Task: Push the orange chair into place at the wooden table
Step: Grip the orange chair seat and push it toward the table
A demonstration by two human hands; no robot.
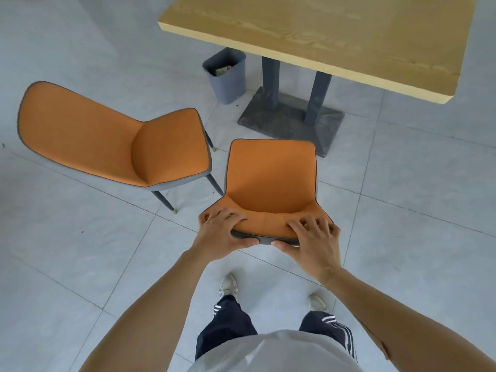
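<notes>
A pale wooden rectangular table (335, 30) on a dark grey pedestal fills the upper right of the frame. Below it at centre, short of its edge, stands the orange padded chair with grey trim (271, 181). The left hand (222, 232) and right hand (314, 240) both grip its backrest top, fingers curled over, thumbs behind. A second orange chair (107, 138) stands at left; a grey plastic bin (228, 76) sits beside the pedestal.

Tabletop (335, 33): far and right portions cut off by the top edge. Held chair (271, 181): legs hidden beneath its own seat; top rim of the back partly covered by the left hand (222, 232) and the right hand (314, 242). Second chair (107, 140): some legs hidden under the seat. Bin (228, 76): contents too small to identify; far side tucked behind the tabletop's edge. Both arms cut off by the bottom edge.
</notes>
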